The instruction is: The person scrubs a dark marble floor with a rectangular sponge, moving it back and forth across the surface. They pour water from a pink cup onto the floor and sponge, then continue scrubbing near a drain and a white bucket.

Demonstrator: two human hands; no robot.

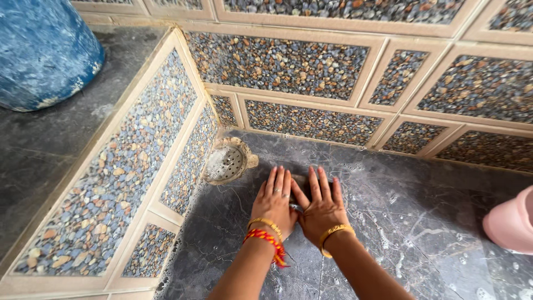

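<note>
Hands, left hand (273,201) and right hand (321,206), press flat, fingers spread, on a dark scrubber (300,181).

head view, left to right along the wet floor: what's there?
Pebble-tiled side wall → round drain cover → left hand, flat on the floor → right hand, flat beside it → pink container at the right edge.

You have no packages or labels before you here. No signs or screens show here either.

Wet grey stone floor (422,222); pebble-pattern tiled walls (277,64); round corner drain (225,163).
</note>
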